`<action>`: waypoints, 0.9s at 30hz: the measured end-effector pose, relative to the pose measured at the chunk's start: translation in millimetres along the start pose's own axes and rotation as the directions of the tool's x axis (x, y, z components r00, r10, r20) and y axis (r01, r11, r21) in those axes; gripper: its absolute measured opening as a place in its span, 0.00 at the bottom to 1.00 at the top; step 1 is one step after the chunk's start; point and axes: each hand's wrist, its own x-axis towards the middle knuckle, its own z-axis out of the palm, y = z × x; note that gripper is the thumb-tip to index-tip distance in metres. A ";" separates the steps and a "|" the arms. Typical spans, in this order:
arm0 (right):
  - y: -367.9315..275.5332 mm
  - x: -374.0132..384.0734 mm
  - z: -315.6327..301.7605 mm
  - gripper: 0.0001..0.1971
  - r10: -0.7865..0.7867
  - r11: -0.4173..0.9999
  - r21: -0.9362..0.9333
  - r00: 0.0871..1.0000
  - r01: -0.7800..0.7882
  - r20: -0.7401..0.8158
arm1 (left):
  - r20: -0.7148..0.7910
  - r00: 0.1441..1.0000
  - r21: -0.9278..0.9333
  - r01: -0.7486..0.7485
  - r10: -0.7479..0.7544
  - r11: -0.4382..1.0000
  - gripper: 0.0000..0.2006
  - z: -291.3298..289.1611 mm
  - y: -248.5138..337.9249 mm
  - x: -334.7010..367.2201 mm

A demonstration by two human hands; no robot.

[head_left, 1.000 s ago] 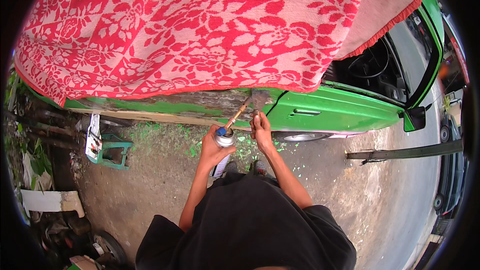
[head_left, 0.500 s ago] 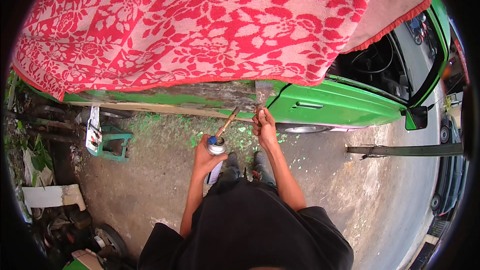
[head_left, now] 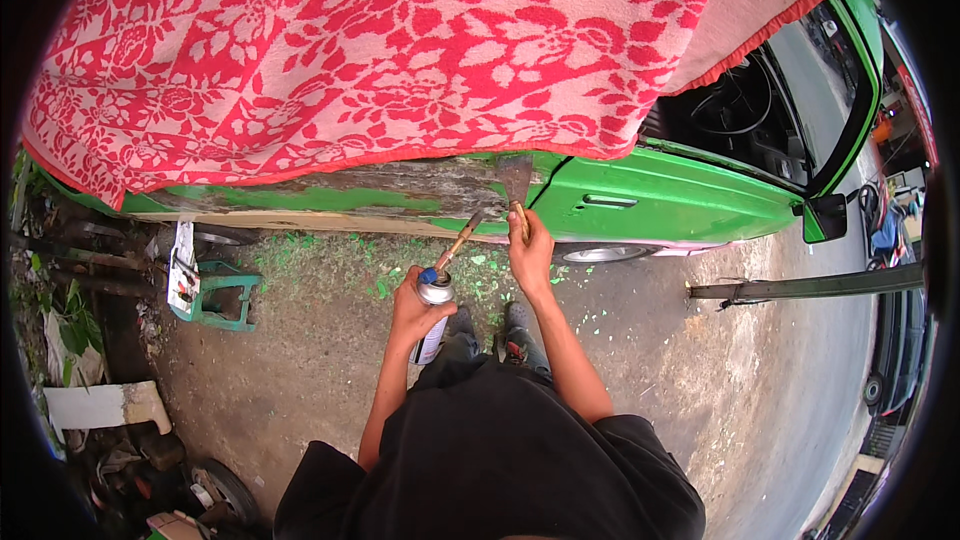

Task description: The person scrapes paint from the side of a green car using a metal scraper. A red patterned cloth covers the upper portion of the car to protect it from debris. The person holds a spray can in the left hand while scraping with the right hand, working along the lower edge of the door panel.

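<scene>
Across the upper part of the view, a green car (head_left: 660, 212) is seen lengthwise, its upper side largely covered by a red-and-pink floral blanket (head_left: 400, 50). Below the blanket's edge, a strip of bodywork (head_left: 400, 183) is marked by grey-brown patches among green paint. At the right, a long dark post (head_left: 800, 286) is seen; at the left, a green stool (head_left: 225, 290) is placed near the car. A silver-topped canister (head_left: 437, 293) is gripped by the left hand (head_left: 408, 312), its fingers curled around the side, and the canister's brass nozzle (head_left: 461, 238) is pointed toward the strip. By the right hand (head_left: 531, 252), the handle of a broad scraper (head_left: 515, 178) is pinched, the blade held over the strip; whether contact is made cannot be told. Beneath the car's side, green flakes (head_left: 380, 288) are scattered.
</scene>
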 end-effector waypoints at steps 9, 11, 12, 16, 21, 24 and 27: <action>-13.9 -7.4 -39.5 0.12 -0.030 0.980 -0.197 0.970 -0.018 -0.239 | 0.002 0.998 -0.077 0.056 -0.056 0.995 0.26 3.3 -8.9 -2.3; -17.0 -11.7 -39.4 0.10 -0.083 0.972 -0.227 0.990 0.055 -0.118 | -0.003 0.999 -0.081 0.050 -0.051 0.995 0.26 4.4 -9.9 -1.4; -19.2 -12.1 -34.5 0.09 -0.165 0.962 -0.234 0.983 0.141 -0.084 | -0.006 0.999 -0.057 0.035 -0.035 0.998 0.26 5.1 -10.2 -0.6; -26.7 5.2 -8.5 0.09 -0.369 0.897 -0.275 0.929 0.347 -0.029 | 0.009 1.000 -0.002 0.011 -0.011 1.000 0.26 5.2 -10.4 2.4; -25.5 18.6 -28.8 0.10 -0.319 0.903 -0.343 0.939 0.259 -0.131 | -0.011 1.000 0.018 0.001 -0.001 1.000 0.25 -0.6 -11.1 5.5; -27.6 8.9 -51.3 0.10 -0.149 0.948 -0.307 0.968 0.083 -0.200 | -0.014 1.000 0.066 0.007 -0.007 0.998 0.24 -2.7 -9.6 6.6; -31.3 0.9 -67.8 0.10 -0.143 0.952 -0.299 0.954 0.061 -0.262 | -0.006 0.999 0.017 0.051 -0.051 0.999 0.24 -0.4 -5.9 8.2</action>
